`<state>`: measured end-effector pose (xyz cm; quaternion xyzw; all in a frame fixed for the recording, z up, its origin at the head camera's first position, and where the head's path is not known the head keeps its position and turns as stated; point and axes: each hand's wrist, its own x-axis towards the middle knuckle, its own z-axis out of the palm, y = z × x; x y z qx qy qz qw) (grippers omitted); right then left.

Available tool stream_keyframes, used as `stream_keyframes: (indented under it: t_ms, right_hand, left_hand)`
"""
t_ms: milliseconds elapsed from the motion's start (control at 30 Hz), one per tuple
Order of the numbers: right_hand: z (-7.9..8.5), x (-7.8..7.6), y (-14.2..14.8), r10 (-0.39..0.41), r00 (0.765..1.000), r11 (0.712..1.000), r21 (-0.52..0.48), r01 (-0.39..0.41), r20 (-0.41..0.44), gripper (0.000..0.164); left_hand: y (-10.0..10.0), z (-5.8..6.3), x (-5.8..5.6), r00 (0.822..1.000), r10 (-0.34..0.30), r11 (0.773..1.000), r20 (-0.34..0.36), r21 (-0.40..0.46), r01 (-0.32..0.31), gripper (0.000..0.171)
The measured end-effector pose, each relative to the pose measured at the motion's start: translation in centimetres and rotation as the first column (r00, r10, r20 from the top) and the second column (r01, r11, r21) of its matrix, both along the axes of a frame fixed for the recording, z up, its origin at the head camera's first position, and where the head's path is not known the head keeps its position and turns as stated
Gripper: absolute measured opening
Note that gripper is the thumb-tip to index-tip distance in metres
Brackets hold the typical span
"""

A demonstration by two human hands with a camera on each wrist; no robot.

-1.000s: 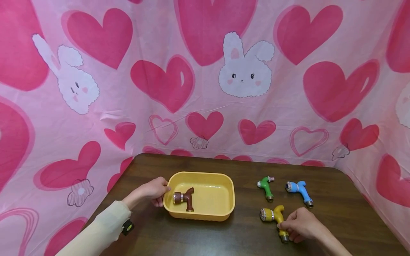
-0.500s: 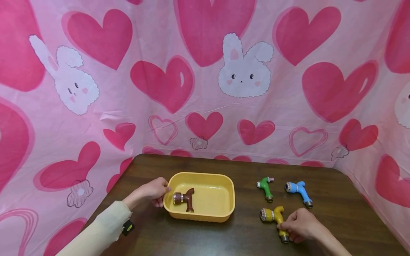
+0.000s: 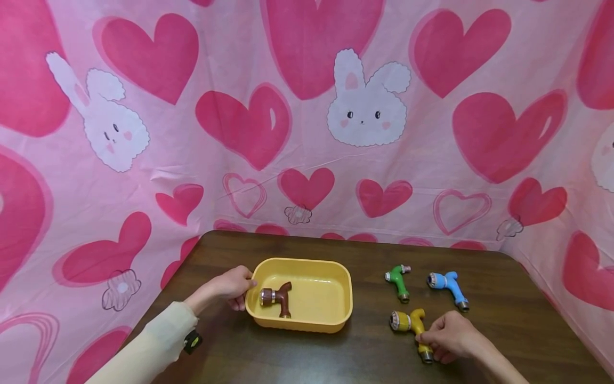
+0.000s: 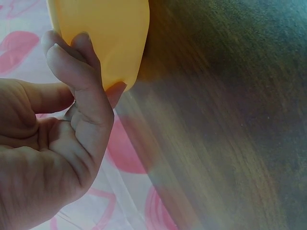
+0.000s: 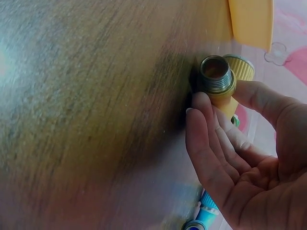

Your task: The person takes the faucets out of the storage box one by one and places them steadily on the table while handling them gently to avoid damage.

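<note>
At the left end of a yellow plastic basin [image 3: 318, 324], my left hand [image 3: 233, 285] grips the rim, thumb over the edge and fingers outside; the left wrist view shows the fingers against the basin's end wall [image 4: 112, 52]. A brown faucet [image 3: 283, 301] lies inside the basin, toward its left side. My right hand [image 3: 453, 337] pinches a yellow faucet [image 3: 416, 322] near its threaded metal end [image 5: 217, 74], between thumb and fingers. That faucet lies on the table, its ribbed knob pointing left.
Behind the yellow faucet lie a green faucet [image 3: 399, 282] and a blue faucet [image 3: 451, 288] on the dark wood table [image 3: 307, 357]. A pink cloth curtain [image 3: 307, 138] with hearts and rabbits hangs around the table's back and sides.
</note>
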<state>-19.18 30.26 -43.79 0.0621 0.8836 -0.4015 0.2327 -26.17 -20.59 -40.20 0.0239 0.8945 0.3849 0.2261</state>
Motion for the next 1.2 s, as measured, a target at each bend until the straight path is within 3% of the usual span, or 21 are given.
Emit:
stream_keyframes:
  t_ms: [567,867,1200]
  right_hand:
    - [0.1,0.1,-0.2,-0.024,1.0,0.999,0.039,0.023,0.01,0.023]
    - [0.2,-0.3,0.5,0.074,0.997,0.997,0.008,-0.074,0.018,0.026]
    - [1.1,-0.2,0.8,0.117,0.993,0.993,-0.009,-0.117,-0.033,0.02]
  left_hand:
    - [0.1,0.0,0.0,1.0,0.002,1.0,-0.009,-0.007,-0.002,0.019]
    - [0.1,0.0,-0.1,1.0,-0.003,1.0,-0.014,-0.005,0.003,0.021]
    - [0.0,-0.1,-0.1,1.0,-0.001,1.0,0.004,0.002,0.001,0.02]
